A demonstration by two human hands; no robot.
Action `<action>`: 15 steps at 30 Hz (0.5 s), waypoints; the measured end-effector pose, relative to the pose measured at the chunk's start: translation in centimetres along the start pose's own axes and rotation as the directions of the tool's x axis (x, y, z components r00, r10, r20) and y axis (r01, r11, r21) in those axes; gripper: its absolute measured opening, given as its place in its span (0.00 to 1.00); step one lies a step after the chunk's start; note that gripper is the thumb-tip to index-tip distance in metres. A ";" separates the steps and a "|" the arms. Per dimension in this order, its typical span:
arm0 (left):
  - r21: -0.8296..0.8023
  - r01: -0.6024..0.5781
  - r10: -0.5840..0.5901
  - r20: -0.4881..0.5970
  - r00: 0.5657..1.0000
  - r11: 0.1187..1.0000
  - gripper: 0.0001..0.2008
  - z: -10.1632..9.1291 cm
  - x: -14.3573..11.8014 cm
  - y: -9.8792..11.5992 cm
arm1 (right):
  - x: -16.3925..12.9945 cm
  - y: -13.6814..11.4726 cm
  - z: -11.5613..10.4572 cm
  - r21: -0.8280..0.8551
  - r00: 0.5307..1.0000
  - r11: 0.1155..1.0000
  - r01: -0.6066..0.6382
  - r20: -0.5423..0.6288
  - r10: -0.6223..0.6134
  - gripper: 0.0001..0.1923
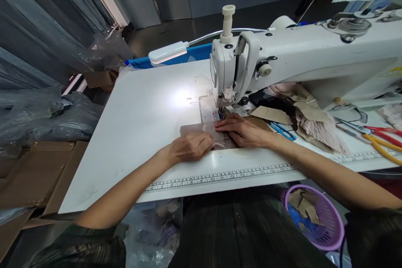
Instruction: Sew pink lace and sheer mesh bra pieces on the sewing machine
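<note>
Head view showed us seated at the white sewing table (141,121), with the industrial sewing machine (282,63) along its right side and its lamp (168,52) lighting the bed. We judged the seam barely begun: the brown fabric piece (201,134) lay flat just before the presser foot (222,113), almost all of it still on our side of the needle. Our left hand (190,147) rested open, palm down, on its near left part. Our right hand (243,130) lay flat too, fingertips pressing the cloth beside the foot. Blue thread snips (282,130) sat just right of that hand.
</note>
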State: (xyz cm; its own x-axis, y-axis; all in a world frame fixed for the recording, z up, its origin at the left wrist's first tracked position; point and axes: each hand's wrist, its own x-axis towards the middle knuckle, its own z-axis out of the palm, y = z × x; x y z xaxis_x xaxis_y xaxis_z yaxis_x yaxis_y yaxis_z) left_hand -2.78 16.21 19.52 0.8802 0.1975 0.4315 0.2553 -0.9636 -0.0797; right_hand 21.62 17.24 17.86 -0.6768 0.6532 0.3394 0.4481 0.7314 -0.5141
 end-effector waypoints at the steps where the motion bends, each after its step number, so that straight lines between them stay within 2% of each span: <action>1: -0.039 0.032 -0.033 -0.026 0.999 0.999 0.07 0.3 0.1 -0.2 | 0.1 0.0 -0.3 0.035 1.000 0.999 -0.008 0.019 0.007 0.23; 4: -0.132 0.067 -0.075 -0.057 0.996 0.989 0.06 0.7 0.5 -0.5 | 0.3 0.0 -1.2 0.173 0.996 0.981 -0.086 0.045 0.079 0.24; 7: -0.193 0.079 -0.092 -0.063 0.994 0.978 0.04 0.7 0.5 -0.3 | 0.1 -0.1 -1.6 0.273 0.978 0.940 -0.202 -0.003 0.211 0.22; 9: -0.207 0.123 -0.147 -0.108 0.983 0.971 0.04 0.6 0.5 -0.2 | -0.3 -0.3 -1.5 0.281 0.959 0.926 -0.253 -0.052 0.278 0.19; 12: -0.184 0.191 -0.226 -0.194 0.955 0.964 0.03 0.4 0.4 -0.3 | -0.9 -0.6 -1.1 0.232 0.964 0.947 -0.220 -0.096 0.247 0.16; 15: -0.146 0.174 -0.202 -0.215 0.955 0.974 0.03 0.3 0.4 -0.4 | -1.5 -0.8 -0.6 0.158 0.978 0.979 -0.132 -0.137 0.154 0.17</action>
State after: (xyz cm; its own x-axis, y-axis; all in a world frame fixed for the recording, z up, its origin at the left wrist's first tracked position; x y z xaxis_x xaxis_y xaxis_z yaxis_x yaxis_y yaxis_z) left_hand -2.40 16.71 19.51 0.7034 0.3450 0.6215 0.3431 -0.9305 0.1282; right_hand 22.59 15.80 18.26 -0.5131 0.7789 0.3605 0.4358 0.5983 -0.6724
